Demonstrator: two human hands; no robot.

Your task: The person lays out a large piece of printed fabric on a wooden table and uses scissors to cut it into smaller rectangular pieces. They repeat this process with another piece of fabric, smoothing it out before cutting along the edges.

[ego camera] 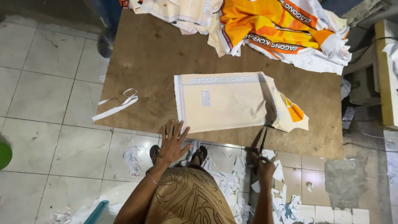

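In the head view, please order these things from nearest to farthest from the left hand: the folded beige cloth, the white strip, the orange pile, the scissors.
From the left hand:
1. Beige cloth, under the fingertips at the table's near edge.
2. White strip, to the left on the table.
3. Scissors, to the right, in the right hand. These two are nearly alike.
4. Orange pile, at the far right corner.

Bare tabletop (145, 58) left — fabric pile (265, 25) crowds far edge, loose strip (118, 103)
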